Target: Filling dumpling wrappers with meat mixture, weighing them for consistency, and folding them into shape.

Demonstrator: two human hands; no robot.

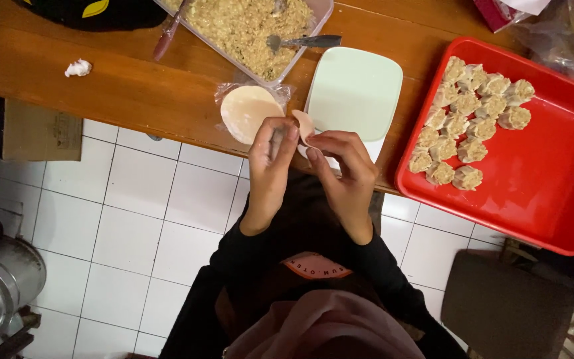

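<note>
While the worktop [134, 86] runs across the top of the view, a red tray [539, 193] sits at its right end, holding dumplings [466, 123] bunched in its upper left corner. Left of it lies a pale lid [357, 90], then a tub of filling [247, 26] with a fork [303, 42] resting in it. Wrappers [247, 112] are stacked at the near edge. Both hands pinch one wrapper [303, 125] — left hand [270, 166] and right hand [343, 169] grasp it just above that edge.
</note>
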